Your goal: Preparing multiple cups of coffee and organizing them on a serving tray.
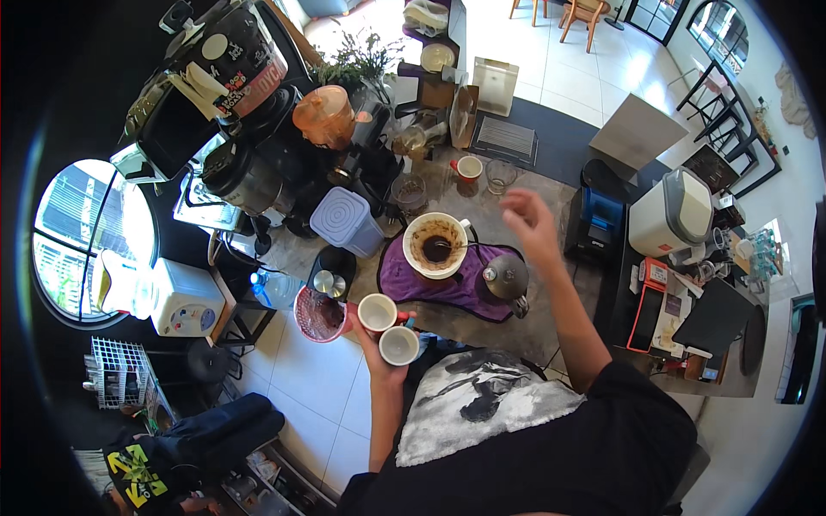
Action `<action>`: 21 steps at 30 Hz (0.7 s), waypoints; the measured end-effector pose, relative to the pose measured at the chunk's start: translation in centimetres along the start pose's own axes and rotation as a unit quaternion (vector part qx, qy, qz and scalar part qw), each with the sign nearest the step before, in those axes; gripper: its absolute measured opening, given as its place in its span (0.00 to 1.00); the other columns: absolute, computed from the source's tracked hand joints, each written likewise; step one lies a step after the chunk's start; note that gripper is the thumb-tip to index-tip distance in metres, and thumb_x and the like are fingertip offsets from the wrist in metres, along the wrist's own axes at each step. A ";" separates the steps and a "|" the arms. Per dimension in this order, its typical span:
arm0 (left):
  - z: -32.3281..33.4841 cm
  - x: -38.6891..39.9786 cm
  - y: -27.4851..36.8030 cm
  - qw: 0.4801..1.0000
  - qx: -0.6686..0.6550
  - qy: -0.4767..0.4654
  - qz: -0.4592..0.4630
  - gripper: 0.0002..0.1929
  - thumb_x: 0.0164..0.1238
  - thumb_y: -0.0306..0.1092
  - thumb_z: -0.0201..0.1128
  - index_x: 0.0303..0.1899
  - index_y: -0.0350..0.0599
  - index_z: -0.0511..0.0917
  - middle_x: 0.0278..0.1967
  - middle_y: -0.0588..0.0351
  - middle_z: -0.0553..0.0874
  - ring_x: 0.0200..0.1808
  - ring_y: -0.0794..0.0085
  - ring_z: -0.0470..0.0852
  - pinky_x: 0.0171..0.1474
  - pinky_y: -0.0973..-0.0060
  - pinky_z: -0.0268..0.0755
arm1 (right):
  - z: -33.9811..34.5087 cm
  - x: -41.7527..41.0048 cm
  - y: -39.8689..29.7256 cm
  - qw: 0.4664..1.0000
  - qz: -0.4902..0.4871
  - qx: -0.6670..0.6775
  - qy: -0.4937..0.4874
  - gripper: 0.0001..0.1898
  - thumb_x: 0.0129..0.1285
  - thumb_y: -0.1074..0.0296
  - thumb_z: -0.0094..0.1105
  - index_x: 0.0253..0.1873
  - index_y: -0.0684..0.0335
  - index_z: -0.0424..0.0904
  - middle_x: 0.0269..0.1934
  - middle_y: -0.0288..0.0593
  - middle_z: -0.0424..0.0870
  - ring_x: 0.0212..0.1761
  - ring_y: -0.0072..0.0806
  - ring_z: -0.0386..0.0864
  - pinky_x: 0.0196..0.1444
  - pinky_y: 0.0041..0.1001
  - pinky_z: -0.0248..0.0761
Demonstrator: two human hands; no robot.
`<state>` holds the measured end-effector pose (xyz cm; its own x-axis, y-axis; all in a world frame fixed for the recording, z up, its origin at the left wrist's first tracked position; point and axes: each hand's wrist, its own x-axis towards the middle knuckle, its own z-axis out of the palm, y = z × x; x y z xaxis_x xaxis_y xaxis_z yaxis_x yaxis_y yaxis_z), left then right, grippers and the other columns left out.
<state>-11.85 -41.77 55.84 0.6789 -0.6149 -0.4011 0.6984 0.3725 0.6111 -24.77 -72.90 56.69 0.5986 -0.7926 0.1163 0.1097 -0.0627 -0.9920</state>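
Two small cups, white inside, are held together in my left hand (381, 351): an upper cup (377, 313) with a red handle, and a lower cup (399, 346). My right hand (526, 216) is raised above the counter's right part, fingers apart and holding nothing. Near its fingertips is a clear glass (501, 177), with a red cup (469, 169) to the left. A white coffee dripper (435, 246) with wet brown grounds and dark liquid inside stands on a purple cloth (413, 284). At the cloth's right side sits a dark gooseneck kettle (506, 278).
A lavender lidded container (346, 222) and a coffee grinder (245, 177) stand left of the dripper. A pink basket (319, 314) is beside the counter, below left. At right are a receipt printer (595, 219) and a white bin (671, 213). Another person (139, 474) is at lower left.
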 end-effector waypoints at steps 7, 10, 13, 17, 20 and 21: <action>7.3 -1.1 0.7 0.966 0.168 -0.094 -0.173 0.40 0.79 0.73 0.37 0.65 0.44 0.74 0.53 0.50 0.86 0.51 0.67 0.88 0.53 0.68 0.84 | 5.0 -8.1 -8.5 0.929 -0.107 -0.101 -0.339 0.34 0.64 0.67 0.72 0.73 0.64 0.69 0.67 0.49 0.76 0.70 0.38 0.74 0.67 0.36 0.71; 7.4 -0.5 -0.7 0.961 0.167 -0.115 -0.187 0.37 0.81 0.70 0.40 0.68 0.45 0.72 0.55 0.52 0.84 0.52 0.69 0.87 0.53 0.69 0.83 | 5.4 -8.5 -8.7 0.932 -0.083 -0.134 -0.327 0.37 0.61 0.64 0.75 0.74 0.63 0.69 0.65 0.51 0.79 0.67 0.40 0.78 0.68 0.36 0.69; 8.0 -0.6 -1.2 0.955 0.149 -0.128 -0.222 0.36 0.82 0.68 0.41 0.69 0.45 0.71 0.56 0.53 0.84 0.54 0.71 0.86 0.55 0.71 0.82 | 5.1 -9.1 -8.8 0.941 -0.056 -0.140 -0.303 0.38 0.58 0.61 0.78 0.72 0.64 0.70 0.61 0.52 0.83 0.63 0.41 0.81 0.67 0.36 0.70; 8.6 -1.3 -1.7 0.943 0.209 -0.146 -0.216 0.35 0.83 0.66 0.40 0.71 0.44 0.69 0.59 0.55 0.82 0.57 0.74 0.83 0.59 0.74 0.78 | 4.9 -9.3 -9.3 0.938 -0.034 -0.187 -0.289 0.38 0.54 0.60 0.80 0.69 0.64 0.75 0.59 0.52 0.83 0.61 0.40 0.82 0.64 0.36 0.72; 8.4 -1.3 -1.9 0.942 0.202 -0.141 -0.226 0.36 0.83 0.66 0.40 0.71 0.44 0.69 0.59 0.54 0.82 0.58 0.73 0.83 0.60 0.72 0.78 | 5.7 -9.4 -9.2 0.940 -0.040 -0.218 -0.259 0.36 0.52 0.61 0.80 0.67 0.64 0.76 0.56 0.52 0.84 0.58 0.40 0.83 0.63 0.35 0.73; 8.5 -1.2 -1.7 0.945 0.191 -0.129 -0.233 0.36 0.83 0.67 0.39 0.72 0.44 0.69 0.59 0.53 0.82 0.57 0.73 0.83 0.59 0.72 0.78 | 5.9 -9.4 -9.1 0.949 -0.056 -0.206 -0.233 0.35 0.52 0.61 0.79 0.65 0.64 0.77 0.54 0.51 0.84 0.57 0.41 0.83 0.62 0.35 0.73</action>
<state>-15.78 -47.57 61.04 0.2046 -0.8179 -0.5377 0.7419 -0.2288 0.6303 -26.76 -61.29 64.92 0.8981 -0.4186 0.1351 -0.0695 -0.4384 -0.8961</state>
